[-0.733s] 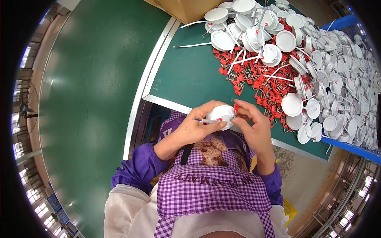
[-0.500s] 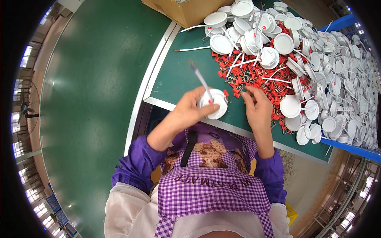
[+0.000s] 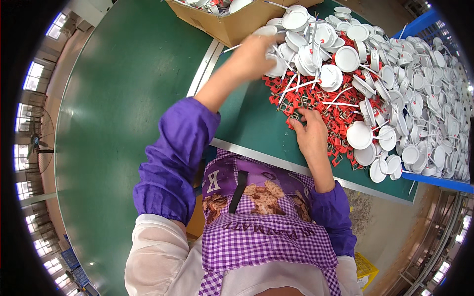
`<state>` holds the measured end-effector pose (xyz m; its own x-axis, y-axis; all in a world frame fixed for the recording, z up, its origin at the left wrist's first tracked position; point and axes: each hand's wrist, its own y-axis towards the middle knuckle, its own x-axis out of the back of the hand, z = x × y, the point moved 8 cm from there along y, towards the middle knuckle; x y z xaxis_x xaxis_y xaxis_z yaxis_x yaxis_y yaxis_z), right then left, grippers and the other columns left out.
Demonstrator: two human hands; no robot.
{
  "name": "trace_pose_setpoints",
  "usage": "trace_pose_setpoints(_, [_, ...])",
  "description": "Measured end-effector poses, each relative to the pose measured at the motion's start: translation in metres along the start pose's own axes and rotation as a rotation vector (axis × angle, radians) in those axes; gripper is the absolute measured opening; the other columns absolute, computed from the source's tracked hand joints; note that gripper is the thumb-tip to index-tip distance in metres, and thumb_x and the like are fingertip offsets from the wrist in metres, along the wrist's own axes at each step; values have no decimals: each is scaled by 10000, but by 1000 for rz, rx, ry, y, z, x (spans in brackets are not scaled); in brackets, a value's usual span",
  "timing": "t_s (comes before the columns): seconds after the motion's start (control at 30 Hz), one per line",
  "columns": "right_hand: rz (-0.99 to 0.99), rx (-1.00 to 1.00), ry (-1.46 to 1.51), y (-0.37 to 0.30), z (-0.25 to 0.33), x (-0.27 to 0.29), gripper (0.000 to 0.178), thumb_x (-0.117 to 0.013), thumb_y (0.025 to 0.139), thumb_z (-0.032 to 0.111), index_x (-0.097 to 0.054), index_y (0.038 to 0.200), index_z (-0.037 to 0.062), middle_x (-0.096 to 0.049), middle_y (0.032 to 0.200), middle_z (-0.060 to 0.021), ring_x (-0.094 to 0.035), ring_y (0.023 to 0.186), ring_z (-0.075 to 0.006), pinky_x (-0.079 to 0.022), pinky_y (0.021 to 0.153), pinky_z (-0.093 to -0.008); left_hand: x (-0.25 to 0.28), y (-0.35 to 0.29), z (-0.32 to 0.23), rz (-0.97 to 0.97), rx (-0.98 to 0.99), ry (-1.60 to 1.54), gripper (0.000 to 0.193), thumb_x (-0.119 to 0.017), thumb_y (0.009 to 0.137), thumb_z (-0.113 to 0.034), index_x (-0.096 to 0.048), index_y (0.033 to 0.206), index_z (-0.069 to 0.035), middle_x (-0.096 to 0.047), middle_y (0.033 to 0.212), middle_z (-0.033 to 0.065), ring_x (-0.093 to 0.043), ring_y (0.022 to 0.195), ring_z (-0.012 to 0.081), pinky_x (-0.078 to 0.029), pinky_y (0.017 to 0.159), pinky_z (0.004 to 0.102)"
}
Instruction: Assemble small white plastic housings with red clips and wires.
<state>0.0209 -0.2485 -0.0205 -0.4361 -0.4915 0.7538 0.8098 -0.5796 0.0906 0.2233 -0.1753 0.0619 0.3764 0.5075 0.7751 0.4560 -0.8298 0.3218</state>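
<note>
My left hand (image 3: 253, 58), smeared by motion, reaches over the far left side of a heap of round white downlights (image 3: 347, 59) with white cables. Its fingertips lie over a downlight (image 3: 274, 66); whether it grips anything cannot be made out. At the near left edge of a pile of small red clips with metal springs (image 3: 340, 129), my right hand (image 3: 312, 135) has thumb and forefinger closed around a red clip (image 3: 290, 124). The other right fingers are curled over the pile.
A cardboard box (image 3: 224, 22) at the far side holds white and red parts. A blue crate (image 3: 437, 183) full of downlights stands at the right. A metal rail (image 3: 200, 79) divides the green table (image 3: 123, 128). A yellow crate (image 3: 365, 269) sits low at the right.
My left hand has swung forward from near the table edge to the heap; the downlight it held is no longer visible in it. My right hand has moved slightly left onto the clips.
</note>
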Motion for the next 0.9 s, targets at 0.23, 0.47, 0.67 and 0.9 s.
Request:
trace_pose_setpoints(0.23, [-10, 84, -1, 3, 5, 1, 322, -778, 753, 147, -605, 984, 2, -581, 858, -113, -569, 628, -211, -476, 612, -360, -47, -39, 17, -119, -167, 450, 490, -625, 744, 15, -572, 1228, -45, -577, 1260, 182, -516, 1203, 357, -430, 1009, 421])
trace_pose_setpoints(0.47, [96, -111, 301, 0, -21, -6, 270, -756, 766, 102, -575, 933, -10, -608, 749, -116, -620, 660, -223, -484, 598, -359, 7, -60, 4, -212, -92, 148, 363, -680, 824, -53, -603, 1178, -28, -636, 1172, 150, -590, 1092, 343, -485, 917, 395])
trace_pose_setpoints(0.67, [104, -274, 615, -10, -26, -1, 170, -712, 843, 65, -602, 942, -20, -653, 766, -72, -614, 614, -109, -492, 558, -250, 28, -114, -4, -400, 405, -700, 337, -686, 888, -112, -605, 1182, 30, -688, 1082, 122, -657, 913, 157, -504, 832, 284])
trace_pose_setpoints(0.9, [-109, -119, 822, -19, 17, 28, 112, -664, 895, 43, -615, 962, -33, -679, 847, -80, -662, 690, -113, -516, 599, -222, -59, -167, -44, -293, 782, -1431, 300, -632, 900, -43, -562, 1187, 11, -681, 1054, 94, -674, 927, 173, -576, 820, 332])
